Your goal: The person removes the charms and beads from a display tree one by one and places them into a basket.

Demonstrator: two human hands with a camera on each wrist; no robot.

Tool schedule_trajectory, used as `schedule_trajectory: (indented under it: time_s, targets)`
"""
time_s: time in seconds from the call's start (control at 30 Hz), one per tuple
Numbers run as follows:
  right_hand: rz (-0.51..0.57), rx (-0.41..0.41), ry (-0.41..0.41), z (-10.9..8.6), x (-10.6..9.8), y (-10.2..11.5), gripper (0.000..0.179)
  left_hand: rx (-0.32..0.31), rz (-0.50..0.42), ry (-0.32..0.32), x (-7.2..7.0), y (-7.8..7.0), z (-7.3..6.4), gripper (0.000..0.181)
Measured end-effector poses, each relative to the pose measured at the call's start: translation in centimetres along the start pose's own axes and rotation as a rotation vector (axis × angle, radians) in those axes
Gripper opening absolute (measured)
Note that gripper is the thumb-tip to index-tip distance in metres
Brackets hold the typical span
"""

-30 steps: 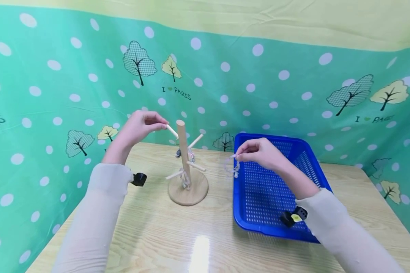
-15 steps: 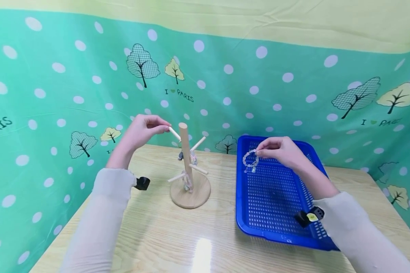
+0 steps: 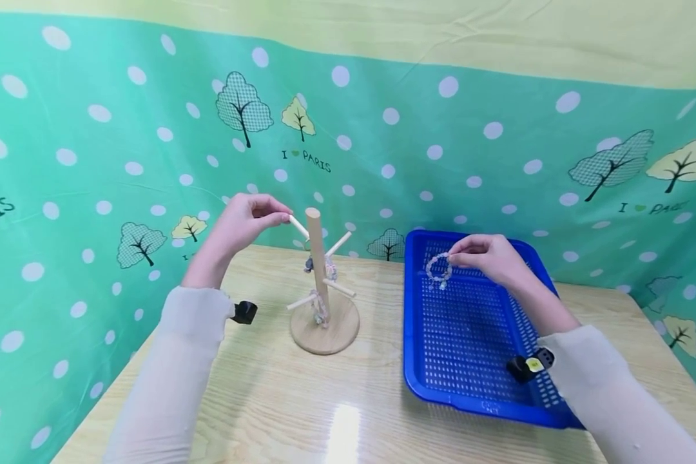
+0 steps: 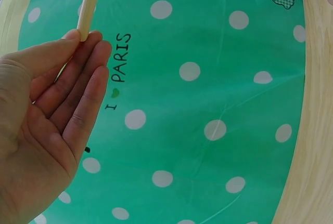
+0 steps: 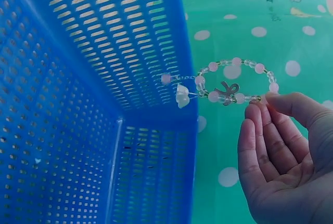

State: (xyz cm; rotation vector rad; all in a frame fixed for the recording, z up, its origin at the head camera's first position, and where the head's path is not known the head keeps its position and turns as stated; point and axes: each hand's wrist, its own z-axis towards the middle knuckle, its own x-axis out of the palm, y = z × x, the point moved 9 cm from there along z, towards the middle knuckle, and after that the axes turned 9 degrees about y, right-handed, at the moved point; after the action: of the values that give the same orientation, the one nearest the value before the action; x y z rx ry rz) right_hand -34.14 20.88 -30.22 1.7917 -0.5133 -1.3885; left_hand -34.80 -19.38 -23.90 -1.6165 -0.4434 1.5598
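One bracelet [image 5: 214, 96] is hanging over the blue basket [image 3: 409, 322]

My right hand [image 3: 490, 258] is pinching the bracelet at one side of its beaded ring, while the bracelet is hanging above the far left part of the blue basket, not lying in it. A second ago it was hanging at the left rim; now I am holding it farther inside the outline, well apart from the wooden stand [image 3: 318, 258]. I am judging the sideways carry to be mostly done.

Against that earlier view, my left hand [image 3: 243, 219] is changing little: its fingertips are keeping their pinch on the tip of the top peg [image 3: 299, 226]. Other trinkets [image 3: 320, 310] are hanging on the lower pegs as before, and the round base is standing on the counter [image 3: 261, 386].
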Motion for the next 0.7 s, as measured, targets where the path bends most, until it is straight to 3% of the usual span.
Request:
schedule_trajectory:
  time_s: [0.43,0.7]
  targets:
    - [-0.012,-0.011,0.025,1.1,1.2,-2.2,0.028,0.006,-0.009,-0.005,0.0,0.1,0.0,0.025]
    - [-0.019,-0.014,0.089,1.6,2.3,-3.0,0.022,0.009,-0.011,-0.005,0.0,0.2,0.1,0.025]
